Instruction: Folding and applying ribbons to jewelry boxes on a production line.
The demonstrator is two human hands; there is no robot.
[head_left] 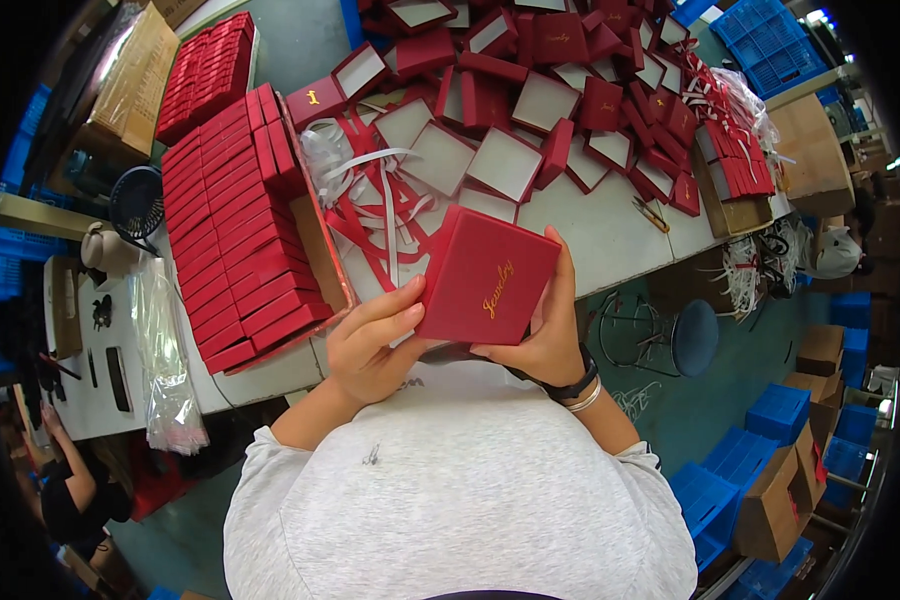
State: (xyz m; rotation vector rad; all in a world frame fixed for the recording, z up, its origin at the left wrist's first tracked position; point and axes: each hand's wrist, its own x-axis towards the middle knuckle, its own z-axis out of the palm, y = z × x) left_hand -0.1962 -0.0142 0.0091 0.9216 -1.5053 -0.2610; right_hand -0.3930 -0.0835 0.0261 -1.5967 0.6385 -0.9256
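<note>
A square red gift box with gold script on its face is held up in front of my chest. My right hand grips its right side and lower edge, with the thumb along the bottom. The fingertips of my left hand press against its left edge. Just beyond it on the white table lie red and white ribbons in a loose tangle. Open box halves with white insides, such as the box half, lie behind it. Whatever is beneath the held box is hidden.
To the left, a carton is packed with rows of red boxes. A large heap of red boxes covers the far table. Scissors lie near its right edge. A stool and blue crates stand at right; another person is at lower left.
</note>
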